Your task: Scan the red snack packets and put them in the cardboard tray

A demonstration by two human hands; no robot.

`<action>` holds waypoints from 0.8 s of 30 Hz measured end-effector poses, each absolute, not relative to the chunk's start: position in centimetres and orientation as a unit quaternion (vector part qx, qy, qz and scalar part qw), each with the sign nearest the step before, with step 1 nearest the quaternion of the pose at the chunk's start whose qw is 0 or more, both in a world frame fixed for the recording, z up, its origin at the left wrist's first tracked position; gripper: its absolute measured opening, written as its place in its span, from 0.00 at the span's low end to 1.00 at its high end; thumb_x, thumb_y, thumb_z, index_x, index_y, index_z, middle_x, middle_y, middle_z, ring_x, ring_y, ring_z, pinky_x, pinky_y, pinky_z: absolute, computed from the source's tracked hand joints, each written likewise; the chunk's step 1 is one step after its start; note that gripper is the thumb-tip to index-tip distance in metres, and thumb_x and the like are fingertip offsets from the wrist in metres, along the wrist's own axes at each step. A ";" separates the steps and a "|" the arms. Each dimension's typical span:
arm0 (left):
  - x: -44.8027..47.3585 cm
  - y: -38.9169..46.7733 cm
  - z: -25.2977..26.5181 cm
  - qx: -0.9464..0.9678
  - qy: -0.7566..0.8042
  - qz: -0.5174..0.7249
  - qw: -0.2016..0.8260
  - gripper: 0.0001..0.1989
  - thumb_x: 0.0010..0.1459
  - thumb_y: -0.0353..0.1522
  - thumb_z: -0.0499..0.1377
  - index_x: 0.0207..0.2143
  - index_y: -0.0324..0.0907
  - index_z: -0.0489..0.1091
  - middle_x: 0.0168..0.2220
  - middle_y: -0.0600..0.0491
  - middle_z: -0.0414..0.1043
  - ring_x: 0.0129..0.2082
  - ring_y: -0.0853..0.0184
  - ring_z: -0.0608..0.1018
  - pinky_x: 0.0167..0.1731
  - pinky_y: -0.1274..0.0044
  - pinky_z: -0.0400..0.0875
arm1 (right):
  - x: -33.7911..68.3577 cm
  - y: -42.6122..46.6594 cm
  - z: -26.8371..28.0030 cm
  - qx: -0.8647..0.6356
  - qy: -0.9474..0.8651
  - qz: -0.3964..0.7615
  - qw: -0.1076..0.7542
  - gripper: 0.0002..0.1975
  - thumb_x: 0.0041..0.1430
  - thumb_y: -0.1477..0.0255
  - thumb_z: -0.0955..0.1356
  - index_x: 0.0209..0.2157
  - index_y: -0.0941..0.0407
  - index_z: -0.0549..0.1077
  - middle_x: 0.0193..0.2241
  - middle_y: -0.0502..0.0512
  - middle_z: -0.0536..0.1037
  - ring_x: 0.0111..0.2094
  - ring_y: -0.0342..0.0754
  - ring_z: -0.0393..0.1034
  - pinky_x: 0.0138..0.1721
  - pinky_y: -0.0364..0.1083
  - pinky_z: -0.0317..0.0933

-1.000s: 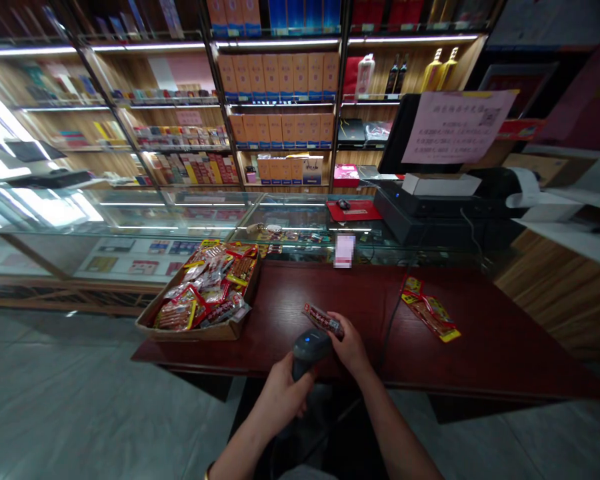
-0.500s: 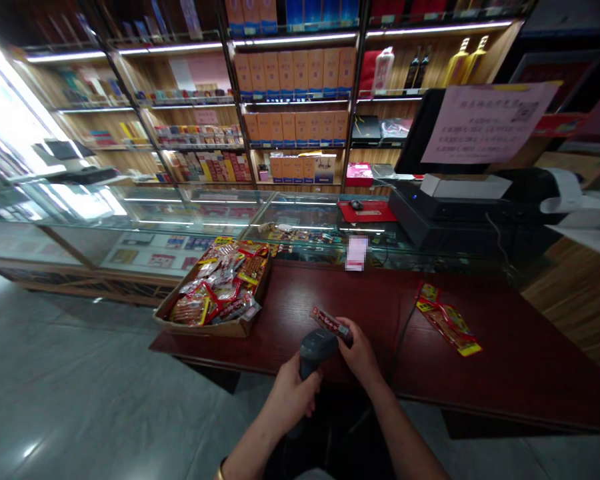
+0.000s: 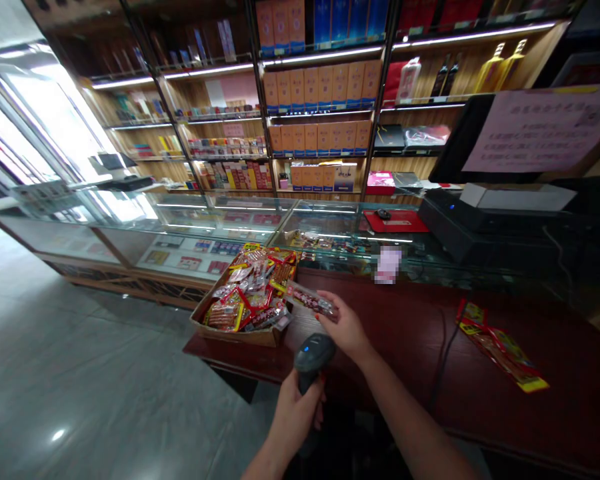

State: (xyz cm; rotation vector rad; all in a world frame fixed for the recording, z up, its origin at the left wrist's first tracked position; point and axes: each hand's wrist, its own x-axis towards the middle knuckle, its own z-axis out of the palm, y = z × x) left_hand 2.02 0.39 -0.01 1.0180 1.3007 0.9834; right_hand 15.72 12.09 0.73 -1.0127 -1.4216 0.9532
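Note:
My left hand (image 3: 300, 403) is closed around the handle of a dark barcode scanner (image 3: 314, 353), held upright at the table's near edge with a small blue light on its top. Between the fingers of my right hand (image 3: 344, 327) is a snack packet (image 3: 307, 299), dark red with a clear wrapper end. It hangs above the table, its far end close to the right side of a cardboard box (image 3: 237, 335). Piled inside that box are several snack packets (image 3: 253, 287) in red, yellow and clear wrapping.
On the dark red table (image 3: 380, 313), two red and yellow snack packets (image 3: 503, 350) lie at the right, near a dark cable (image 3: 443, 360). Behind stand a glass display counter (image 3: 220, 217), a monitor with a pink paper sheet (image 3: 540, 130), a red mat (image 3: 397, 221) and a blurred pink card (image 3: 388, 265).
My right hand has carried the snack packet away from the scanner, forward and left toward the box. The scanner stays in my left hand. The view has turned left.

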 end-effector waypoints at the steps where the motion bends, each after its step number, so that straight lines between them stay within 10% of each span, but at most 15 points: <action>1: 1.5 0.4 0.1 0.430 0.554 0.432 0.567 0.16 0.52 0.45 0.64 0.27 0.43 0.66 0.13 0.61 0.66 0.09 0.73 0.67 0.09 0.82 0.61 | 13.8 13.2 2.0 -0.409 -0.632 0.391 0.530 0.25 0.56 0.70 0.69 0.56 0.50 0.70 0.53 0.55 0.78 0.47 0.50 0.77 0.48 0.50 0.72; 13: -2.9 0.0 0.4 0.418 0.566 0.511 0.493 0.25 0.51 0.55 0.63 0.23 0.41 0.69 0.10 0.58 0.67 0.09 0.72 0.68 0.13 0.81 0.63 | 4.4 18.7 6.7 -0.372 -0.882 0.098 0.273 0.24 0.57 0.66 0.73 0.56 0.50 0.72 0.49 0.58 0.77 0.48 0.57 0.72 0.49 0.55 0.68; 24: 1.6 4.5 1.8 0.549 0.487 0.421 0.533 0.10 0.54 0.40 0.61 0.28 0.43 0.67 0.15 0.61 0.65 0.11 0.70 0.67 0.13 0.80 0.62 | 20.2 13.1 -1.5 -0.553 -0.594 0.200 0.549 0.14 0.61 0.69 0.63 0.44 0.52 0.78 0.45 0.58 0.79 0.45 0.52 0.75 0.44 0.50 0.71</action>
